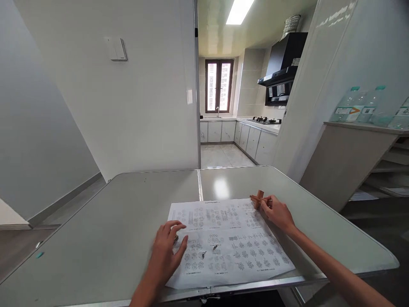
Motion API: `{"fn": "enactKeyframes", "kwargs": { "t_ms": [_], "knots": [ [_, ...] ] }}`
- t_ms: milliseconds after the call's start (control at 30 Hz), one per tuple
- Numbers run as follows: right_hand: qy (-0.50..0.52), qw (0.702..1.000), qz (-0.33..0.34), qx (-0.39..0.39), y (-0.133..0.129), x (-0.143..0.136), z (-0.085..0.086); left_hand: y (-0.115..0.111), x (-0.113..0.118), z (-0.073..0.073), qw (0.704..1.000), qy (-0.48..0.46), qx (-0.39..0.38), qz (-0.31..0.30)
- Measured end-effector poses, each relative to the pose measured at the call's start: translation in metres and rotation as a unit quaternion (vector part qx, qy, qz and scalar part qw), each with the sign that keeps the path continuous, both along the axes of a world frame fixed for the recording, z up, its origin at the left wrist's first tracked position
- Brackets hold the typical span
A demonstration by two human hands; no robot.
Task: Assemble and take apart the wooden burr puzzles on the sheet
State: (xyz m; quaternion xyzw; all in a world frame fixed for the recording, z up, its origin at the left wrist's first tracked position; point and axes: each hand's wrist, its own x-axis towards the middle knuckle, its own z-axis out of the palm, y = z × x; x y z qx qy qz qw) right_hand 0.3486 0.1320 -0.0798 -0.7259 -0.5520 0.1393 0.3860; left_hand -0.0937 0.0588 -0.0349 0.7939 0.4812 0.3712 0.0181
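Near edge: metal trim bordered the smooth grey-green table (96, 243); its widest stretch lay left of the paper sheet (230, 243), a narrower strip to the right.
Left hand (165, 249): over the sheet's left edge, fingers curved and parted, thumb spread. A small dark-and-yellowish object (175, 238) showed behind the fingers, mostly hidden; could not tell whether it was held.
Sheet: thin, white, lightly wrinkled, printed with rows of line diagrams; two small ragged marks (203, 255) near the middle.
Right hand (277, 213): pinched the wooden piece (260, 195) between thumb and fingers.
Wooden piece: reddish-brown, crossed straight bars, at the sheet's far right corner; contact with the table could not be told.
Left edge: a teal scrap (39, 255) lay just inside the trim.
Far edge: rounded corners, metal seam (200, 185) running toward the sheet.
Cabinet (348, 149): clear plastic bottles (351, 106) on top.
Doorway: smooth white wall (153, 98) at left; beyond, tiled floor (220, 155), marbled cupboards (220, 131), black hood (283, 55).
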Motion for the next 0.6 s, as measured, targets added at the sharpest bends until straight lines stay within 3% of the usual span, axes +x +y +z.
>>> {"fn": "enactKeyframes", "kwargs": {
  "t_ms": [167, 333, 500, 600],
  "knots": [
    [-0.022, 1.000, -0.007, -0.018, 0.000, -0.001, 0.002, -0.001, -0.028, -0.016, 0.996, 0.011, -0.025, 0.087],
    [-0.029, 0.999, 0.002, -0.030, -0.009, -0.001, 0.011, -0.006, -0.039, -0.028, 0.988, 0.022, -0.081, 0.126],
    [-0.045, 0.999, -0.012, -0.016, -0.034, -0.005, 0.025, -0.006, -0.041, -0.029, 0.978, 0.006, -0.138, 0.157],
    [-0.051, 0.999, 0.012, -0.003, -0.059, -0.016, 0.031, -0.002, -0.042, -0.030, 0.972, -0.002, -0.161, 0.170]
  ]
}}
